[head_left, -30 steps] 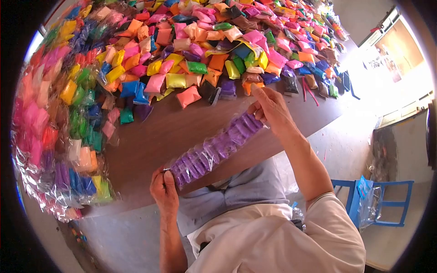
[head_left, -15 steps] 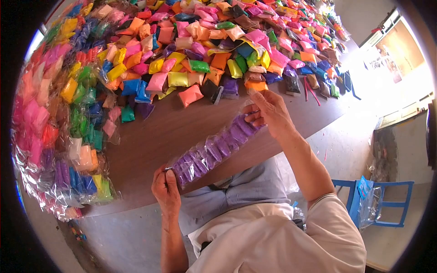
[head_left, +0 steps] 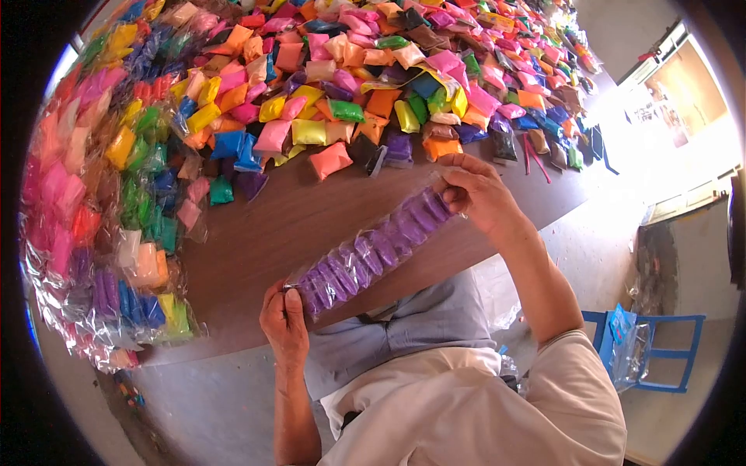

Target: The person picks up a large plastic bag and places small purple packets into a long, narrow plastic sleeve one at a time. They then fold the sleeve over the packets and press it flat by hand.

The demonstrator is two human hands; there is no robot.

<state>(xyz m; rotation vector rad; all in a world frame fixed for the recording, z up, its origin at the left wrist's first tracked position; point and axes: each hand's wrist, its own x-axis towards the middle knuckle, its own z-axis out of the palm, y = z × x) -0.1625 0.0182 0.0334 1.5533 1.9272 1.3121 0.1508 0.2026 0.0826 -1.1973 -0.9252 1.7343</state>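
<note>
A long clear plastic bag of purple packets (head_left: 374, 250) stretches slantwise between my hands, over the table's front edge. Several small purple packets lie in a row inside it. My left hand (head_left: 284, 320) pinches the lower left end between thumb and fingers. At the upper right end, my right hand (head_left: 480, 192) is closed on the plastic, its fingers bent around the bag's end. Just beyond my right hand lies an orange packet (head_left: 441, 148) at the near edge of a large heap of colourful packets (head_left: 326, 161).
The brown table (head_left: 233, 272) carries the heap across its far side. Filled clear bags of coloured packets (head_left: 140, 194) are stacked along the left. Two pinkish-red sticks (head_left: 535, 159) lie at the right. A blue chair (head_left: 660, 353) with plastic bags stands at lower right.
My right hand has moved slightly right and down, and its grip has closed further around the bag's end. The bag looks more stretched. My left hand stays in place.
</note>
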